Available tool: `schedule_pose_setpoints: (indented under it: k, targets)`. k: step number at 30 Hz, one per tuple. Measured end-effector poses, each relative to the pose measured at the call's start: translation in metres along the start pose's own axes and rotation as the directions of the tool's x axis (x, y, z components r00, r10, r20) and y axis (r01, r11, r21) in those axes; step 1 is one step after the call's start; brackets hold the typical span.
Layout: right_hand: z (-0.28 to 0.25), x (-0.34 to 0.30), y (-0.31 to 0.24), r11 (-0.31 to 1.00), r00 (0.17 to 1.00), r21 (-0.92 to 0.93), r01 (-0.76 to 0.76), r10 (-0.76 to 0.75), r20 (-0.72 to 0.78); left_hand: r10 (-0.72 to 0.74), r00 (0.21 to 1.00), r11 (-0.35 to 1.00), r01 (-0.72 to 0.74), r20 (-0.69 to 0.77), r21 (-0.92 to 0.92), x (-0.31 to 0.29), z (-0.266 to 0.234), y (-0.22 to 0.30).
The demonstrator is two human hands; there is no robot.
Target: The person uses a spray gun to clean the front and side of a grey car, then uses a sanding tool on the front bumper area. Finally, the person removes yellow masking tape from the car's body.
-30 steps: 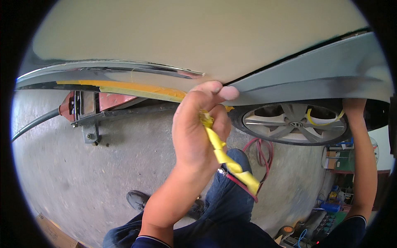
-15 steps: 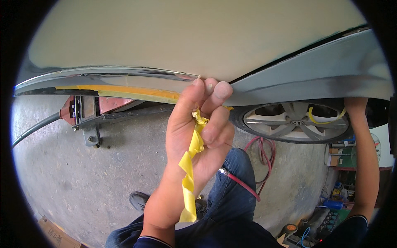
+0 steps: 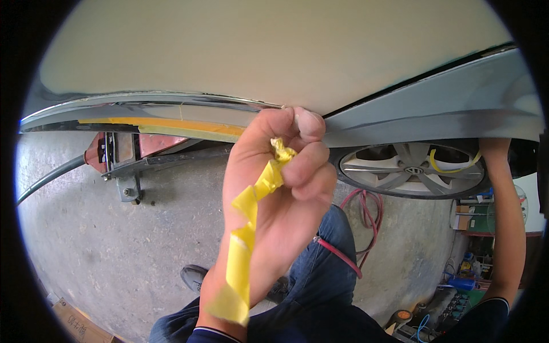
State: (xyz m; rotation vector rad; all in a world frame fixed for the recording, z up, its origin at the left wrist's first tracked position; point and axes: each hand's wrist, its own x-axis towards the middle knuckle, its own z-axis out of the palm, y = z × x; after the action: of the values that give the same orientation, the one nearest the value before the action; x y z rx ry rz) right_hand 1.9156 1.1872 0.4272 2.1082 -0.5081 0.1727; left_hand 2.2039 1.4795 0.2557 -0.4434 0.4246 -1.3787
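My left hand point(image 3: 280, 166) is closed around a crumpled strip of yellow masking tape point(image 3: 243, 234), whose loose end dangles down past the wrist. Its thumb and fingertips meet at the lower edge of the car door point(image 3: 274, 51), where the chrome trim point(image 3: 189, 99) ends. My right forearm point(image 3: 506, 228) reaches up to the wheel arch, and the hand is hidden behind the grey fender point(image 3: 434, 97). Close to that wrist, a curved yellow strip point(image 3: 452, 170) hangs in front of the wheel point(image 3: 412, 168). Orange and pale yellow tape point(image 3: 189, 129) lines the sill at left.
A red floor jack point(image 3: 111, 151) stands under the sill at left. Red hose point(image 3: 370, 223) lies coiled on the concrete floor point(image 3: 154, 228) beside my knee. Tools and boxes point(image 3: 457, 286) crowd the lower right, and a cardboard box point(image 3: 80, 323) sits at lower left.
My left hand has turned and shifted slightly right along the trim, with its fingers more curled. The tape's loose end has swung left and hangs lower. My right arm stays nearly still.
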Motion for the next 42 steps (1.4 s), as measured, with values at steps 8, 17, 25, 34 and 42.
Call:
schedule_pose_setpoints:
  k: [8,17,25,34,42]
  targets:
    - [-0.002,0.003,0.002,0.997,0.999,-0.073,0.041,-0.042,-0.019,0.068,0.998,0.989,-0.069,0.012,0.129,0.001,-0.010,-0.002]
    - [-0.001,0.003,-0.003,0.999,0.999,0.022,-0.043,0.044,-0.012,0.067,0.993,0.993,-0.076,0.094,0.089,0.000,-0.015,-0.004]
    - [-0.002,0.003,-0.003,0.991,0.995,0.100,-0.086,0.089,-0.033,0.064,0.998,0.998,-0.063,0.005,-0.029,-0.002,0.002,-0.009]
    - [0.013,-0.005,0.004,0.994,0.997,0.074,-0.075,0.073,0.032,0.080,0.997,0.997,-0.080,-0.016,0.024,0.000,0.006,-0.010]
    - [-0.010,0.006,0.010,0.998,0.997,-0.035,-0.048,0.050,0.059,0.223,0.974,0.889,-0.186,-0.041,0.418,0.002,-0.006,-0.015]
